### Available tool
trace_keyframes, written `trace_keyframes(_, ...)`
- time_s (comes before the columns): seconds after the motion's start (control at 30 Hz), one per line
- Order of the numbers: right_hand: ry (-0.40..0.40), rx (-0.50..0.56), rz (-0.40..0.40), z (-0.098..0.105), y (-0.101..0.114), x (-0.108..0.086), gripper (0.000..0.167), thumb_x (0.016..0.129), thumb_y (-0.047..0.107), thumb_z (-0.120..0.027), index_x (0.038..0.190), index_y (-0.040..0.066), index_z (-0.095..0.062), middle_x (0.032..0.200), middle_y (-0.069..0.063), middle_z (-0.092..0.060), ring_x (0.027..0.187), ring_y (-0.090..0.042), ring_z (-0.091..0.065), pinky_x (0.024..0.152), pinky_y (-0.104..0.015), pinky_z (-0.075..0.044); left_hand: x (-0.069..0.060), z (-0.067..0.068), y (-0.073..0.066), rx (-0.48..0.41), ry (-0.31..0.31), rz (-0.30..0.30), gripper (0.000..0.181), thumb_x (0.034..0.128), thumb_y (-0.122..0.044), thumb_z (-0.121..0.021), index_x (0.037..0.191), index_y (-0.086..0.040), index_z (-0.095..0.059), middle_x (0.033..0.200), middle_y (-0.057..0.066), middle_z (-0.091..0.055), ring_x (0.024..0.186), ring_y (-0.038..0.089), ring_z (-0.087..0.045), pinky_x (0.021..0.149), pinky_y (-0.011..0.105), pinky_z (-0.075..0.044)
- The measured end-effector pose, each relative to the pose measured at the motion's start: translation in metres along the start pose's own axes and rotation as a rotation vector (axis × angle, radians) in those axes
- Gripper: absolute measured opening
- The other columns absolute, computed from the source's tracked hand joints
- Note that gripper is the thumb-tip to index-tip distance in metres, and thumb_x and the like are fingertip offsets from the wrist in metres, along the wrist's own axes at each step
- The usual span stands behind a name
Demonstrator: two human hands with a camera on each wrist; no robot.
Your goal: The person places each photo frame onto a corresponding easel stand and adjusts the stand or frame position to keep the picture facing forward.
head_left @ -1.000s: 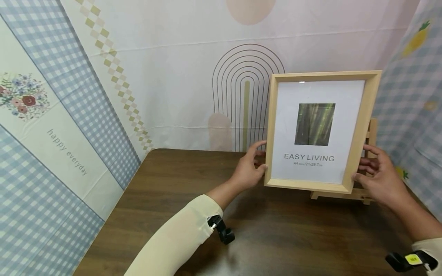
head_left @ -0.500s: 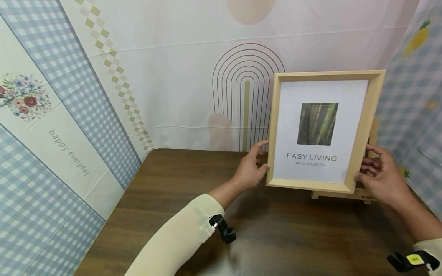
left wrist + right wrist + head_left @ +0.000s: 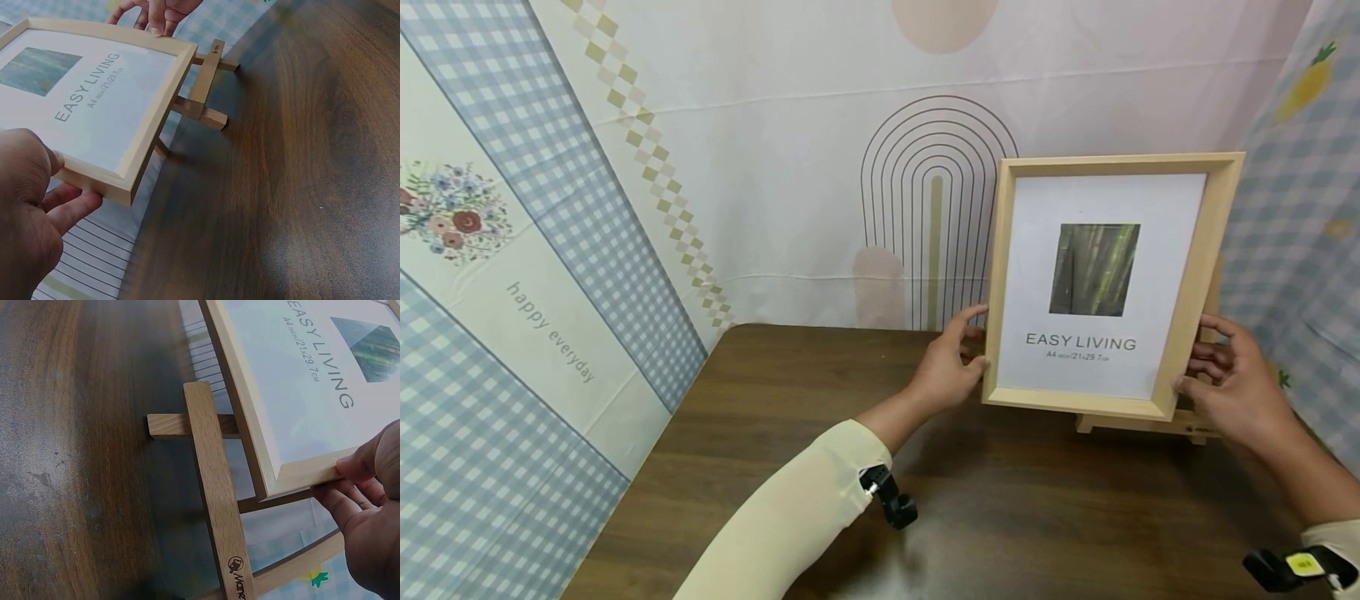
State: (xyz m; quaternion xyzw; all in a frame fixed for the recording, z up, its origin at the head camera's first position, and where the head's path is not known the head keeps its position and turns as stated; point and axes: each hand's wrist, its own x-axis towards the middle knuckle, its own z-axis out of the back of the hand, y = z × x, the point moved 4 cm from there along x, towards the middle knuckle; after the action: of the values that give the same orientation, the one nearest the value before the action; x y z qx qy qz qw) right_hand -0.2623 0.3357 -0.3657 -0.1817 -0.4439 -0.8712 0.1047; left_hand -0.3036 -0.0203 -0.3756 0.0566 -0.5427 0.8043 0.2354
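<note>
A light wooden picture frame (image 3: pixel 1093 404) with a white sheet, a small bamboo picture and the words EASY LIVING is held upright between both hands. My left hand (image 3: pixel 946 367) pinches its left side near the bottom, thumb on the front and fingers behind. On the opposite side my right hand (image 3: pixel 1240 379) grips it the same way. Behind and below stands a small wooden easel (image 3: pixel 1138 423), mostly hidden by the frame in the head view. In the right wrist view, the easel's crossbar (image 3: pixel 215 487) lies just outside the frame's lower edge, with a visible gap between them.
The dark wooden table (image 3: pixel 790 400) lies under the arms, its back edge against a patterned white cloth (image 3: pixel 775 183). A blue checked cloth (image 3: pixel 1270 217) hangs at the right. Another checked cloth (image 3: pixel 550 167) hangs at the left.
The picture frame has shifted slightly to the right, with both hands moving along with it. Their hold on its sides looks the same, and the easel has stayed in place.
</note>
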Motion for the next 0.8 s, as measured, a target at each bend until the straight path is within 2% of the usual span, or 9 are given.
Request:
trace_keyframes(0.27,0.000,0.037,0.006,0.0045,-0.0017,0.0004,0.091,0.085,-0.023,-0.061,0.159,0.013,-0.022,0.109,0.019,-0.052,0.091,0.009,-0.056,0.070,-0.008,-0.050,0.0022,-0.0034,0.0001,-0.002,-0.001,-0.007,0.076,0.0956,0.005,-0.068,0.155,-0.029,-0.036,0.126,0.008,-0.062,0.095,0.014,-0.064,0.068,0.024,-0.058)
trace_keyframes(0.47,0.008,-0.004,-0.019,0.0053,-0.0026,0.0008,0.090,0.088,-0.019,-0.062,0.161,0.012,-0.018,0.110,0.017,-0.050,0.092,0.010,-0.054,0.069,-0.009,-0.050,0.0028,-0.0047,-0.0010,0.006,-0.001,-0.008,0.074,0.0959,0.004,-0.068,0.156,-0.027,-0.036,0.127,0.008,-0.062,0.095,0.013,-0.064,0.068,0.023,-0.057)
trace_keyframes(0.8,-0.001,-0.017,-0.027,0.0084,-0.0040,0.0004,0.091,0.088,-0.020,-0.061,0.161,0.013,-0.018,0.110,0.019,-0.049,0.092,0.012,-0.054,0.068,-0.009,-0.051,0.0049,-0.0073,-0.0036,0.010,-0.003,0.002,0.075,0.0958,0.003,-0.068,0.156,-0.028,-0.036,0.129,0.009,-0.062,0.093,0.012,-0.063,0.063,0.024,-0.057)
